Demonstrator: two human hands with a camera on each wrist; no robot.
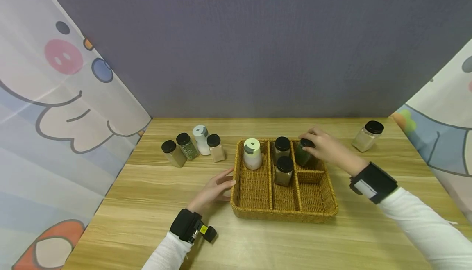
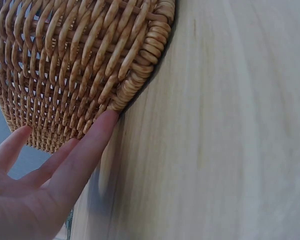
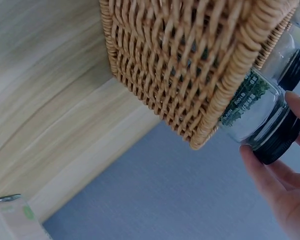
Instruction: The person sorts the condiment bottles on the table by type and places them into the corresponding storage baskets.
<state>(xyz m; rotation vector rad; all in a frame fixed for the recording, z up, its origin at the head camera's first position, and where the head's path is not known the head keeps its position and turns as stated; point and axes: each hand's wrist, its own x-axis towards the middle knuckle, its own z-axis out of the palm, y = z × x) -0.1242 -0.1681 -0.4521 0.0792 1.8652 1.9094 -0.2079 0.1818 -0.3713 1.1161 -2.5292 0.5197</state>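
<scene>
Your right hand (image 1: 321, 146) pinches the black lid (image 3: 279, 140) of a transparent squarish jar (image 1: 303, 158), green label (image 3: 246, 97) reading "100g" and "NRV", inside the brown wicker basket (image 1: 253, 193) at one o'clock, your left hand (image 1: 214, 186) touches its nine-o'clock wall with extended fingers, and a pale-filled, black-lidded jar (image 1: 364, 140) stands outside at two o'clock.

I have my left hand (image 1: 213, 189) well in from the left edge of the tabletop (image 1: 147, 196), fingers extended and spread; my right hand (image 1: 325, 146) reaches nearer the back edge, thumb and fingers pinching.
</scene>
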